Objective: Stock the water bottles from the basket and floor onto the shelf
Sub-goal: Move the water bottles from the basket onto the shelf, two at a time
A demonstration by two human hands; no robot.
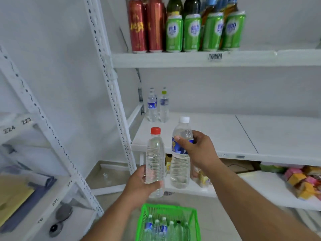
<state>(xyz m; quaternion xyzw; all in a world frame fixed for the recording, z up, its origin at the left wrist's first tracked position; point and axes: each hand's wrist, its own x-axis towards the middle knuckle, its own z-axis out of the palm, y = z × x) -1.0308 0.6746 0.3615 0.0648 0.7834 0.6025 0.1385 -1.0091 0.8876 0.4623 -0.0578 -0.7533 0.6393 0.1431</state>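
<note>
While upright, bottles (155,162) within fingers (180,142) (both).

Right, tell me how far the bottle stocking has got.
Barely started. Done: two bottles stand at the shelf's back left. In hand: left hand grips a red-capped bottle, right hand a white-capped bottle. Left: several in the green basket.

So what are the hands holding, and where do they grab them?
The left hand holds the red-capped water bottle near its bottom. The right hand holds the white-capped water bottle around its blue label.
</note>
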